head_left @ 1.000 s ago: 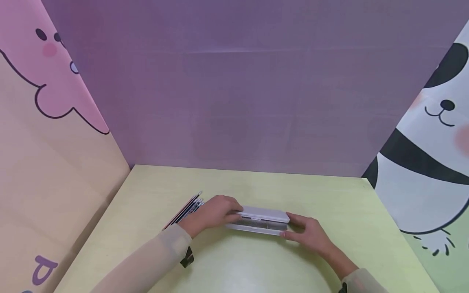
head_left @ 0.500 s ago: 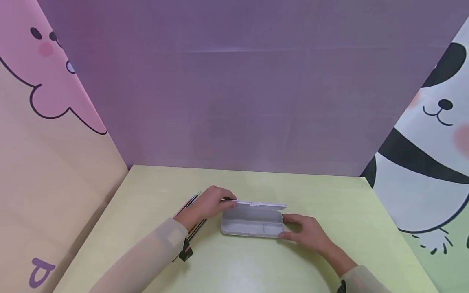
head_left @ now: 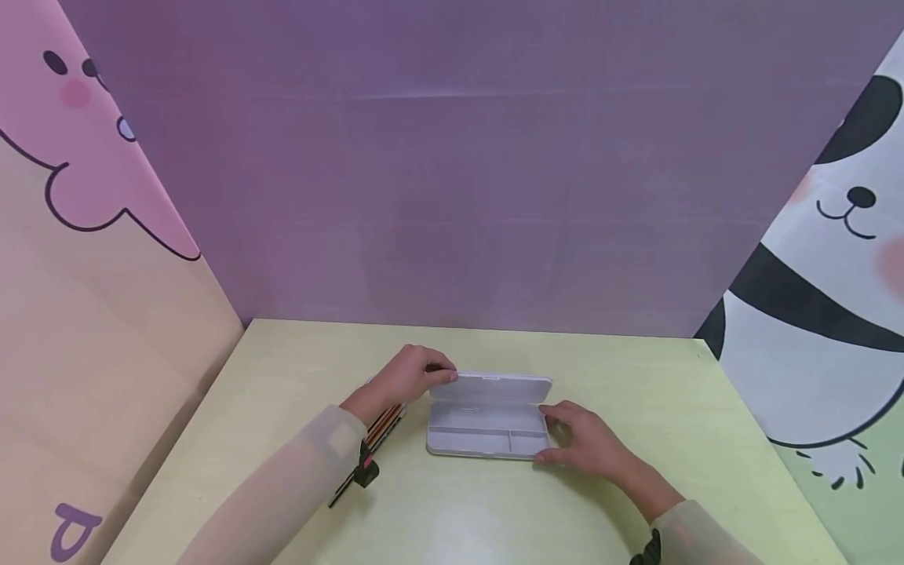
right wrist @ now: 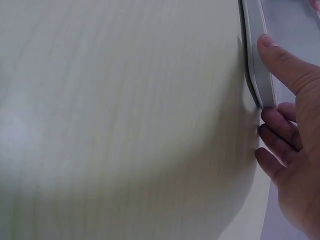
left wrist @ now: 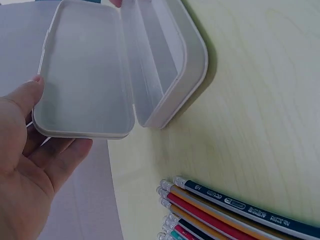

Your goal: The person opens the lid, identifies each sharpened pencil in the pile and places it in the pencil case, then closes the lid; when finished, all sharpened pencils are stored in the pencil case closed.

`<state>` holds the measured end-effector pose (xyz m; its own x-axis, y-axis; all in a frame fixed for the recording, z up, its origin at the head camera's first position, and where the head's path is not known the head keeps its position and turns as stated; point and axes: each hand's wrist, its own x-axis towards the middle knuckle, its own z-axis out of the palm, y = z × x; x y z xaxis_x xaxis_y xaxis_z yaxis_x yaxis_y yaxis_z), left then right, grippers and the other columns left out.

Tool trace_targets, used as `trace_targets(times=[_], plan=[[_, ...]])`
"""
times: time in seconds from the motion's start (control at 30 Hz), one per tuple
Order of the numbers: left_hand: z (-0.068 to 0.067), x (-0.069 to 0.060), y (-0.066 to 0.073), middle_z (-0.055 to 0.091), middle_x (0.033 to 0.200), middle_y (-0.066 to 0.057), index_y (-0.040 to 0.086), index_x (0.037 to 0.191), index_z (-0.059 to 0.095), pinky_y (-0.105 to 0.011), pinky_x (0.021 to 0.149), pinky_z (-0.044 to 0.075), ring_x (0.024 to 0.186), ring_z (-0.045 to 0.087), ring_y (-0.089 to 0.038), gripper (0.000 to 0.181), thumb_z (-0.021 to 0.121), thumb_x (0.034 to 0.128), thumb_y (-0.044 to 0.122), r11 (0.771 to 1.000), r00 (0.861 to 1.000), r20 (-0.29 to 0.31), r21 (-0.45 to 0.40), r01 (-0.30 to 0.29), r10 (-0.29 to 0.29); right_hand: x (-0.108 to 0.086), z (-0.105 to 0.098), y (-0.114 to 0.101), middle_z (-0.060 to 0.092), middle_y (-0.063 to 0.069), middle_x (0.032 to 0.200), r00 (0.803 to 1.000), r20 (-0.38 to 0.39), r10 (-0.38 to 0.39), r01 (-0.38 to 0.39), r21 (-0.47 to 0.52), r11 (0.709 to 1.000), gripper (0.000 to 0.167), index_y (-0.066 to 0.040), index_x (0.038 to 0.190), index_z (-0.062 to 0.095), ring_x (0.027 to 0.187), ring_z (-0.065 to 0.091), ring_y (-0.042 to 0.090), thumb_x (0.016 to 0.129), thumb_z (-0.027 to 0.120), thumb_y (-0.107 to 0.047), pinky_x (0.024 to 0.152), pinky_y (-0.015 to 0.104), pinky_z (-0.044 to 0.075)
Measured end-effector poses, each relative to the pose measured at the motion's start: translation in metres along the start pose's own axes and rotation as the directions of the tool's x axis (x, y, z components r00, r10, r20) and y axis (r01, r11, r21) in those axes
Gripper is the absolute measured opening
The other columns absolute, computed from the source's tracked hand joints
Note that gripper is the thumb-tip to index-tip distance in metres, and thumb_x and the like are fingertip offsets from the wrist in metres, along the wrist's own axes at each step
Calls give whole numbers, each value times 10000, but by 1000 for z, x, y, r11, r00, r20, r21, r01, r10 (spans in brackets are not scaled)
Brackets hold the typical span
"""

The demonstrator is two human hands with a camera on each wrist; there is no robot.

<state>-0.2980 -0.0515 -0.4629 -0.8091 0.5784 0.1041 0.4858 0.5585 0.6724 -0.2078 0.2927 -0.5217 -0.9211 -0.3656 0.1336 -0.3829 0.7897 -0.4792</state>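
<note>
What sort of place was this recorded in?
Probably a small staged tabletop booth, perhaps child-themed: a pale wood-grain table, a purple backdrop behind it and a cartoon panda along the right.

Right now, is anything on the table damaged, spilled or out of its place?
Nothing stands out. The open case shows no visible damage, no spill shows, and the pencils lie together beside it, though not all are fully visible.

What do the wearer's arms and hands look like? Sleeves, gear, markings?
Left sleeve and right sleeve: long, pale beige, ending near the wrists. Small black device at the left cuff; another black device, cut off by the frame, at the right. Left hand and right hand ungloved.
</note>
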Motion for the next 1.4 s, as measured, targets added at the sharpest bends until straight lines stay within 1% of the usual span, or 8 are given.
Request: trace_targets(times=[0.2, 0.47, 0.57, 0.7, 0.87, 1.0, 1.17, 1.4], plan=[[1, 5, -6, 760, 993, 62, 176, 1051, 802, -300, 840, 558, 918, 672, -92, 164, 738, 959, 296, 993, 993, -81, -89, 78, -85, -2, 2, 1, 676, 198, 1321, 997, 19, 73, -73, 4, 997, 889, -44, 1388, 612, 1243, 617, 422, 680, 931, -478, 1041, 577, 478], [3, 4, -15, 748, 951, 34, 161, 1018, 803, -300, 770, 561, 874, 664, -148, 176, 778, 926, 309, 955, 956, -179, -229, 191, -234, -7, 8, 6, 688, 166, 1318, 993, -18, 114, -114, 2, 993, 901, -107, 1408, 615, 1239, 626, 411, 673, 918, -530, 1034, 575, 484], [3, 5, -18, 743, 936, -19, 110, 1009, 791, -310, 746, 590, 881, 699, -244, 160, 778, 928, 247, 914, 933, -198, -341, 221, -299, -9, 9, 6, 686, 158, 1324, 990, -23, 136, -136, 13, 991, 900, -109, 1401, 620, 1249, 618, 415, 668, 918, -539, 1044, 582, 473], [7, 8, -22, 742, 942, -107, 29, 1015, 771, -403, 795, 618, 911, 729, -340, 129, 748, 944, 135, 828, 904, -197, -507, 238, -380, -10, 9, 5, 678, 162, 1337, 989, -27, 142, -141, 28, 990, 903, -96, 1400, 619, 1264, 605, 424, 668, 920, -533, 1051, 589, 464], [13, 12, -25, 748, 1007, -147, -10, 1056, 750, -504, 898, 587, 901, 731, -284, 139, 696, 974, 88, 705, 870, -159, -660, 259, -467, -9, 10, 3, 673, 159, 1346, 989, -32, 145, -144, 41, 989, 898, -98, 1400, 618, 1275, 601, 417, 666, 928, -511, 1062, 578, 462], [13, 15, -28, 747, 1015, -142, 5, 1081, 748, -515, 914, 579, 881, 727, -252, 160, 688, 982, 116, 626, 838, -113, -718, 303, -535, -7, 12, 1, 674, 150, 1348, 989, -27, 145, -144, 59, 988, 895, -108, 1399, 620, 1278, 600, 411, 661, 932, -505, 1068, 577, 458], [12, 17, -35, 740, 1003, -121, 36, 1107, 745, -485, 896, 591, 852, 720, -230, 193, 706, 973, 169, 571, 797, -65, -733, 369, -600, -4, 16, 0, 674, 143, 1350, 987, -21, 156, -154, 93, 984, 887, -116, 1394, 625, 1289, 591, 411, 654, 939, -491, 1077, 587, 447], [17, 19, -48, 740, 1023, -115, 54, 1120, 748, -426, 865, 606, 818, 720, -193, 225, 726, 964, 214, 548, 762, -55, -729, 411, -645, -1, 24, -2, 667, 137, 1361, 985, -23, 172, -169, 109, 980, 881, -119, 1389, 628, 1307, 584, 392, 654, 942, -486, 1097, 564, 438]])
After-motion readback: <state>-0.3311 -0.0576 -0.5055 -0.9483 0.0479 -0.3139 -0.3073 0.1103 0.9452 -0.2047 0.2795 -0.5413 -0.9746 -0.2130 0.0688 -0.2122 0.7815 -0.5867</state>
